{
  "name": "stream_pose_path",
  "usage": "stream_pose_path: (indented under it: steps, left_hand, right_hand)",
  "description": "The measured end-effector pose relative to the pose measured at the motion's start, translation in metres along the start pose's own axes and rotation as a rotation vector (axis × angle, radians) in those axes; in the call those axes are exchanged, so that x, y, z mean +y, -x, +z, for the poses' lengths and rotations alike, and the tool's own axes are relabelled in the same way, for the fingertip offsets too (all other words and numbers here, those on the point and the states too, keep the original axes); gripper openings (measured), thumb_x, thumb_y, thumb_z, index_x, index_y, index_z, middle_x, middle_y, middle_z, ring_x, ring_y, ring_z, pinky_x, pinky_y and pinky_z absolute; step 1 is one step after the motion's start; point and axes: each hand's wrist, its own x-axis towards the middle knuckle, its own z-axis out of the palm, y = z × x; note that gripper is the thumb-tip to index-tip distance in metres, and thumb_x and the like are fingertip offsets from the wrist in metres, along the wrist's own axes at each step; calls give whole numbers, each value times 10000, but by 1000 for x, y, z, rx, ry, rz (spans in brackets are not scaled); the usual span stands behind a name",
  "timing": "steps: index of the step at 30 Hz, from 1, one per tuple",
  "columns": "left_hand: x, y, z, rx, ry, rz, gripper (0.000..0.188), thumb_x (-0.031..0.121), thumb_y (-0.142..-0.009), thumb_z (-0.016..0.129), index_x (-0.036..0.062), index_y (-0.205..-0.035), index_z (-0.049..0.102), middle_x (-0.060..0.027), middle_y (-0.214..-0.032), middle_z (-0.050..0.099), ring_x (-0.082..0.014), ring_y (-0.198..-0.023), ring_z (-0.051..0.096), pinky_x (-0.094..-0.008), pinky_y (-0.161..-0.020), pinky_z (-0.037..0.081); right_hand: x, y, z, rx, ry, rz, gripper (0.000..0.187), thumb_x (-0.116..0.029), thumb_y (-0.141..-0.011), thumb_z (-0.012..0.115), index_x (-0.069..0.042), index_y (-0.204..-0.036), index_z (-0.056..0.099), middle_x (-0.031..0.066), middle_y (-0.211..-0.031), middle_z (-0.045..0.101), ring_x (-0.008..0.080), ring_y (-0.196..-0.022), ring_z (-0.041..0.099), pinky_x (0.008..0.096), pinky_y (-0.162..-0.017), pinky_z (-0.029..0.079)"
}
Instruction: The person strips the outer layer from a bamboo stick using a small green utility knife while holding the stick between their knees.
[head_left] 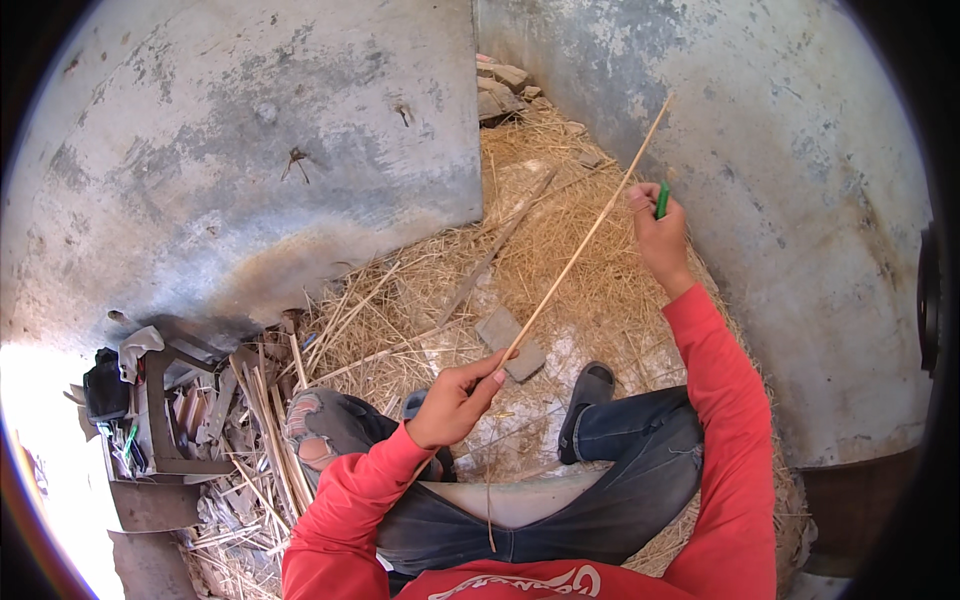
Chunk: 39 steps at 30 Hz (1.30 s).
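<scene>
A long, thin, pale stick (569, 262) slants from my lap up and to the right, its far tip in front of the right wall. My left hand (458, 402) is closed around its lower part, between my knees. Higher up, my right hand (662, 240) is closed on a small green-handled tool (662, 200). Its fingers and thumb are close beside the stick's upper stretch; whether they touch it I cannot tell. Most of the green tool is hidden in the hand, and no blade shows.
Straw-like shavings cover the floor (560, 215), with a flat grey block (508, 342) between my feet. Worn grey walls (300, 140) stand at left and right. A bundle of wood strips (270, 430) lies left of my knee, beside a dark frame (160, 440) holding small items.
</scene>
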Motion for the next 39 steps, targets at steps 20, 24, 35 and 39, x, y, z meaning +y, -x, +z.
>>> stream_pose_path:
  steps: [20, 24, 35, 39]
  left_hand:
    - [-12, -4, 2, 67, -163, 65, 376, 147, -1031, 537, 1, -1377, 561, -15, -583, 418, -62, -549, 392, -240, -520, 369]
    - [-2, -5, -2, -51, 120, -44, 395, 212, -1080, 427, 15, -1408, 524, 64, -559, 396, -25, -482, 350, -198, -492, 304]
    - [-4, -9, -6, 79, 278, -43, 314, 223, -1075, 454, 2, -1278, 550, 79, -543, 390, -17, -445, 326, -193, -452, 247]
    - [-5, -11, -3, 165, 235, -39, 289, 175, -1031, 567, 8, -1265, 539, 107, -567, 407, 10, -468, 318, -195, -450, 214]
  right_hand:
    - [-8, -1, -9, 7, 348, -14, 384, -390, -932, 698, -10, -873, 690, 25, -626, 536, 143, -563, 473, 347, -548, 387]
    - [-36, 15, -6, -208, 498, 59, 504, -491, -951, 629, -4, -824, 630, 56, -619, 514, 178, -573, 477, 370, -551, 375]
    - [-92, 64, 28, -574, 558, -148, 424, -435, -953, 607, -26, -846, 644, 177, -652, 569, 353, -599, 578, 449, -573, 439]
    - [-99, 94, 46, -658, 595, -312, 388, -426, -934, 621, -47, -860, 652, 186, -701, 634, 379, -668, 653, 462, -600, 501]
